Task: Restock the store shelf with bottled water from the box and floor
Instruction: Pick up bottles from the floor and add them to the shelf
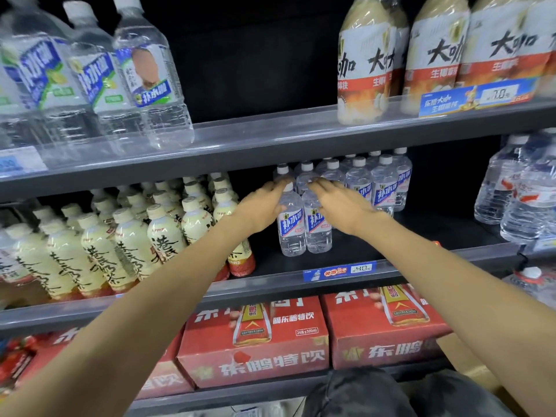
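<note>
Two small water bottles with blue-and-white labels stand side by side on the middle shelf (pixel 421 236), the left bottle (pixel 291 228) and the right bottle (pixel 318 233). My left hand (pixel 263 207) lies against the left bottle's shoulder, fingers stretched toward its cap and thumb on the front. My right hand (pixel 341 203) rests palm-down over the top of the right bottle with straight fingers, hiding its cap. Behind them stand several rows of the same water bottles (pixel 359 183).
Cream-coloured tea bottles (pixel 132 236) fill the shelf to the left. Large water bottles (pixel 523 194) stand at the right. Bare dark shelf lies right of the two bottles. A blue price tag (pixel 340 270) is on the shelf edge. Red drink cartons (pixel 255 341) sit below.
</note>
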Demonstrator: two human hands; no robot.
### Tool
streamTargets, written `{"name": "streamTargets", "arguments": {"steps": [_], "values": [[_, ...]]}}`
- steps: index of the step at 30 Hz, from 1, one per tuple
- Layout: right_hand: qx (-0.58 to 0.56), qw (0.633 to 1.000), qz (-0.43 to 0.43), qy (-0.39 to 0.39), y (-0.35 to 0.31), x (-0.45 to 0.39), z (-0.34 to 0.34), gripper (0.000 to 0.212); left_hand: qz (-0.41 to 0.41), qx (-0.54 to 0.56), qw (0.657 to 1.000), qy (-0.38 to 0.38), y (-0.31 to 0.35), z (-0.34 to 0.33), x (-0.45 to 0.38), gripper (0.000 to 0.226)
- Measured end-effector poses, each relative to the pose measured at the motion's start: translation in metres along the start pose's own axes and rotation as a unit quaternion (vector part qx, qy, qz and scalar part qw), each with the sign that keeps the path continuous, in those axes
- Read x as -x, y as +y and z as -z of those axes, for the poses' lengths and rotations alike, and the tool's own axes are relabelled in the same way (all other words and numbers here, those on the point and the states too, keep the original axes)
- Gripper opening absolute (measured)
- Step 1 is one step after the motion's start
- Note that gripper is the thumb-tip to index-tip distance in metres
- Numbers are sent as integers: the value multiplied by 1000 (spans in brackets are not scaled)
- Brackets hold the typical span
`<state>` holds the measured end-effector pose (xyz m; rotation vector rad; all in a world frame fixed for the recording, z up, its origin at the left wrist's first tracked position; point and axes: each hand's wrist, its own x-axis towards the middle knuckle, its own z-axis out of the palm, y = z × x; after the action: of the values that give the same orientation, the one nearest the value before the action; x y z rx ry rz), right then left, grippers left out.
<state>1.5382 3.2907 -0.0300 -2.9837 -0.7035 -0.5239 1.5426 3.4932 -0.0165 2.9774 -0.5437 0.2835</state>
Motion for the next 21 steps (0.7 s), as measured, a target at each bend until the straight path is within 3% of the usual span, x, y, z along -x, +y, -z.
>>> {"name": "streamTargets", "arguments": {"steps": [12,21], "values": [[8,995,97,-34,-125,71,-27,42,-7,-43,998,51,-18,-25,152,45],[-4,980,175,-93,-229,103,-92,38,95,-37,995,-17,-75,-96,266,40]]}}
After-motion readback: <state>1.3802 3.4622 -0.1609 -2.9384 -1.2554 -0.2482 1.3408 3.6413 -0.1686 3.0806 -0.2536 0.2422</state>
